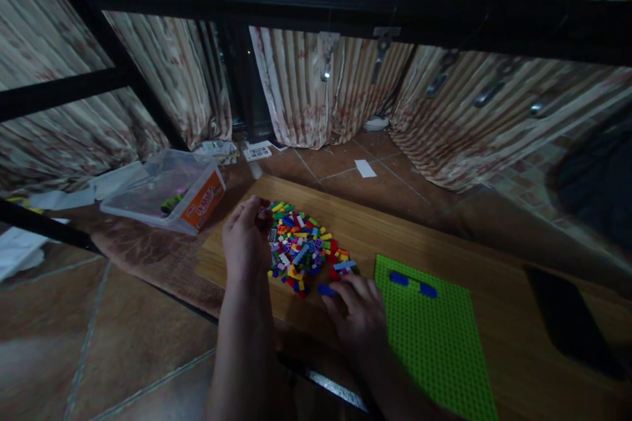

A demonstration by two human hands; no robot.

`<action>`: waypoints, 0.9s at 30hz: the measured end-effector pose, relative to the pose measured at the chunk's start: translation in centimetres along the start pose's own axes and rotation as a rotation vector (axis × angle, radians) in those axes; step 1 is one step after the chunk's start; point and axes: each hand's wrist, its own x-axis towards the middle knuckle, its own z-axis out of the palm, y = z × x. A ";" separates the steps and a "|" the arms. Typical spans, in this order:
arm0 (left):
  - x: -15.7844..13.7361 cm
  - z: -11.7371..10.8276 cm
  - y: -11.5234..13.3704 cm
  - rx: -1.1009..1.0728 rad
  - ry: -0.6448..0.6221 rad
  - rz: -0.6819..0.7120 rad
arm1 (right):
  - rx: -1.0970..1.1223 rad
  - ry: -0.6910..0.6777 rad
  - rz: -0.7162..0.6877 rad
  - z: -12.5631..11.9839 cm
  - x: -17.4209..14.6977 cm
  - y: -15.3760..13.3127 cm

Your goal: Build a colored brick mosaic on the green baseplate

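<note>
A heap of small toy building bricks [299, 247] in many colours lies on the wooden board. At the heap's far left edge is my left hand [244, 240], its fingers curled together; whatever may be between them is hidden. My right hand [359, 312] is at the near right side of the heap, with thumb and forefinger closed on a blue brick [326, 290]. Just right of that hand lies a green studded baseplate [429, 335]. Near its far edge sit two blue bricks, one to the left [399, 278] and another [428, 290] to the right, with a gap between them.
A clear plastic bin [148, 194] with an orange label stands left of the wooden board [395, 227]. On the board's right end lies a dark flat object [570, 319]. Papers [365, 168] are on the tiled floor. Striped curtains [296, 89] and a dark metal frame [306, 3] rise behind.
</note>
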 end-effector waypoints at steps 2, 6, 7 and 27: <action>0.2 -0.3 0.2 -0.003 0.010 0.006 | -0.042 0.001 -0.010 1.1 0.3 0.0; 0.5 -0.8 0.4 -0.024 0.023 0.009 | -0.095 0.025 -0.006 1.7 0.3 0.2; 0.6 -0.9 0.5 -0.031 0.027 0.008 | -0.094 0.034 -0.013 1.6 0.3 0.2; 1.6 -3.1 2.4 -0.250 0.209 0.052 | 0.051 -0.156 -0.020 2.8 11.9 0.1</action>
